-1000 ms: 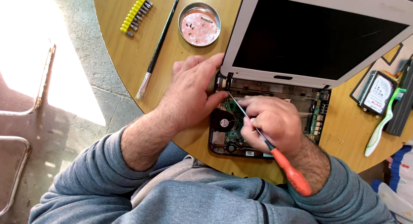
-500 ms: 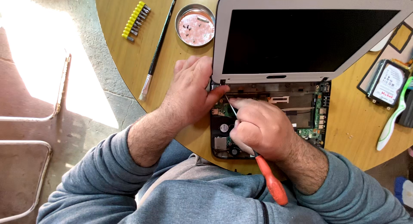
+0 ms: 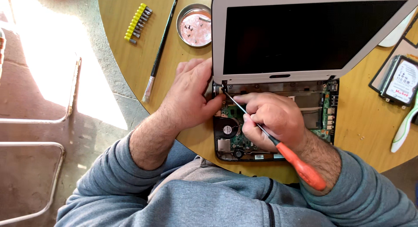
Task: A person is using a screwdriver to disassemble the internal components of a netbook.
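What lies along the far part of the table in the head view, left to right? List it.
Yellow bit set → thin brush → round metal tin → white laptop lid → hard drive.

Partly hidden from me: circuit board (image 3: 324,118) under right hand (image 3: 272,120); screwdriver (image 3: 300,168) tip at hinge too small; hard drive (image 3: 398,81) cut by edge.
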